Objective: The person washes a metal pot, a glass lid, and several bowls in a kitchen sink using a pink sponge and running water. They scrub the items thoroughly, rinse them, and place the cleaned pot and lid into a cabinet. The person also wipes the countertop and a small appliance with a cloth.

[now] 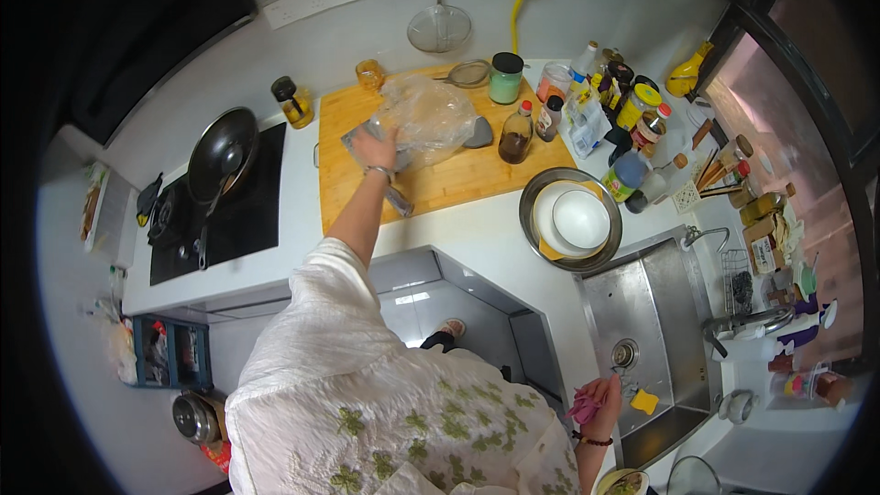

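My left hand (375,149) lies over a cleaver (399,202) on the wooden cutting board (454,182); its fingers are partly blurred, and whether they grip the cleaver cannot be told. Beside the fingers, a crumpled clear plastic bag (430,120) covers part of the board and touches or nearly touches them. A dark grey flat tool (480,133) shows at the bag's right edge. Down at the lower right, my right hand (599,402) holds a bunched pink-purple cloth (586,405) near the left edge of the steel sink (660,309).
White bowls (581,218) are stacked in a steel basin by the sink. Bottles and jars (639,106) crowd the counter's right corner. A wok (221,155) with a ladle stands on the black hob (258,220). A yellow sponge (644,401) lies in the sink.
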A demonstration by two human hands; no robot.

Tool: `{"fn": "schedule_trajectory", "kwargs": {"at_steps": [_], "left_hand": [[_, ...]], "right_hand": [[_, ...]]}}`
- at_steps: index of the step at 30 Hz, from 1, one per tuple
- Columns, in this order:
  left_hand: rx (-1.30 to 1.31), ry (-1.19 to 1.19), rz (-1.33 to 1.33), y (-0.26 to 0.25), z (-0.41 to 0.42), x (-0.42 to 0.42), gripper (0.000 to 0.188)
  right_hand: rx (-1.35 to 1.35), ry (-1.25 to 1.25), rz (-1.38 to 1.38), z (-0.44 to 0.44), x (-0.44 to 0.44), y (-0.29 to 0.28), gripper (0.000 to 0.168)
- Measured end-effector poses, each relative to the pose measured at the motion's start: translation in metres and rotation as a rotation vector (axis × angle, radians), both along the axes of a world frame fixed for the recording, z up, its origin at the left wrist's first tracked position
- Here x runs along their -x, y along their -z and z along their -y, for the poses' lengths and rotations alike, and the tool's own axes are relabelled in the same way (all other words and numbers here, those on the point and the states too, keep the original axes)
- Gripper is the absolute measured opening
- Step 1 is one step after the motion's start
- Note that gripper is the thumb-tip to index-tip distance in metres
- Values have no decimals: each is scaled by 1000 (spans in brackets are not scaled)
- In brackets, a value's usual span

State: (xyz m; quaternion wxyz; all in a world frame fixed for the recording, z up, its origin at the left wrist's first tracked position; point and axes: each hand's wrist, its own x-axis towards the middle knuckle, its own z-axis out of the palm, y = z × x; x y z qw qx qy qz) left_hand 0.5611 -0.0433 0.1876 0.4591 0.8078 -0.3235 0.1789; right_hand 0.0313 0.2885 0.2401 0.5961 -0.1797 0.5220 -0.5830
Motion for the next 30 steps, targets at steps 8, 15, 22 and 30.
{"fn": "schedule_trajectory", "kwargs": {"at_steps": [8, 15, 22, 30], "left_hand": [[126, 1090, -983, -116, 1, 77, 17], [-422, 2099, -694, -193, -109, 214, 19], [-196, 2246, -140, -249, -127, 233, 25], [-337, 1795, 88, -201, -81, 360, 63]], "right_hand": [[-153, -234, -325, 56, -65, -25, 16], [763, -522, -1028, 165, -171, -60, 73], [521, 118, -571, 117, -113, -96, 13], [454, 346, -880, 43, -20, -123, 20]]}}
